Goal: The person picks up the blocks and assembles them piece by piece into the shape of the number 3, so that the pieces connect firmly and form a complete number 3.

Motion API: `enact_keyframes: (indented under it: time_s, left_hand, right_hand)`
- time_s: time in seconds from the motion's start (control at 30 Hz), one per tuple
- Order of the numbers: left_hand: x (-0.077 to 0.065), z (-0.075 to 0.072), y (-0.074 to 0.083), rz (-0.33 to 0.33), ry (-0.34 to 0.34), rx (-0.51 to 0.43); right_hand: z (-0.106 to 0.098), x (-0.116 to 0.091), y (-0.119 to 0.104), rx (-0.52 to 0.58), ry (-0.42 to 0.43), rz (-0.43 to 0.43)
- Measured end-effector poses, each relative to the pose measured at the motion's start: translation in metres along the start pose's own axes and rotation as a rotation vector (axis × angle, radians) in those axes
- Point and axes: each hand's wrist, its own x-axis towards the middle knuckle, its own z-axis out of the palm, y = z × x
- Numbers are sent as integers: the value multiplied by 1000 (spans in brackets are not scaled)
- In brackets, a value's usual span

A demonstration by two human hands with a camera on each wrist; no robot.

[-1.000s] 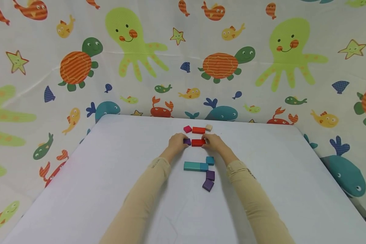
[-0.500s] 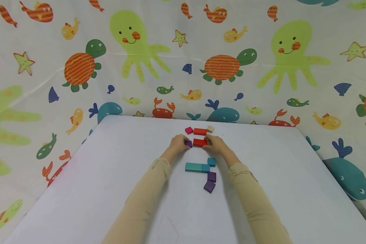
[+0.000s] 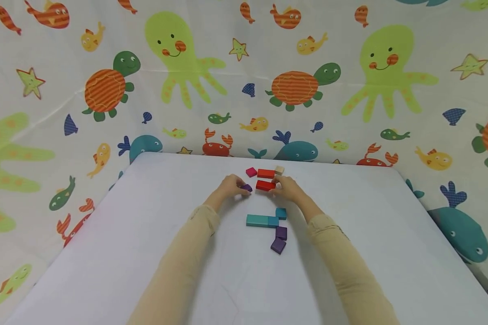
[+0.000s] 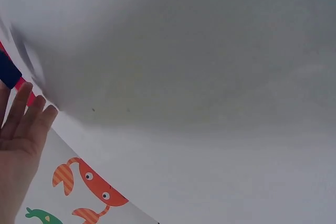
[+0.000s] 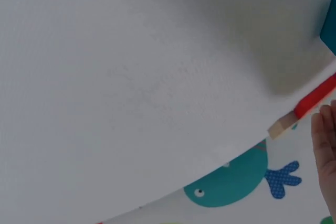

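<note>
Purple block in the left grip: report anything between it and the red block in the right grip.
Nothing visible: the head view shows only white tabletop between the purple block and the red block.

Red block (image 3: 264, 185), purple block (image 3: 248, 188), beige sleeves (image 3: 183, 257), white table (image 3: 126, 262), sea-creature-patterned white backdrop (image 3: 211, 36)

Colourful blocks (image 3: 257, 220) on white table (image 3: 374, 216)

White table (image 3: 362, 216) screened by a printed cloth (image 3: 244, 81); kind of room unclear
Cartoon sea animals (image 3: 293, 87) cover the cloth, which hangs past the table's far edge and both side edges, hiding the room.
</note>
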Motion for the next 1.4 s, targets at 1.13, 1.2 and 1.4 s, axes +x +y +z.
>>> enact_keyframes:
  time_s: [1.13, 1.2, 1.4]
  left_hand:
    - [-73, 1, 8, 368, -2, 58]
    - [-78, 1, 7, 377, -3, 65]
    - [-94, -3, 4, 428, -24, 87]
  right_hand:
    - [-1, -87, -25, -63, 90, -175]
    - [1, -91, -28, -55, 116, -193]
    - [7, -104, -35, 6, 147, -218]
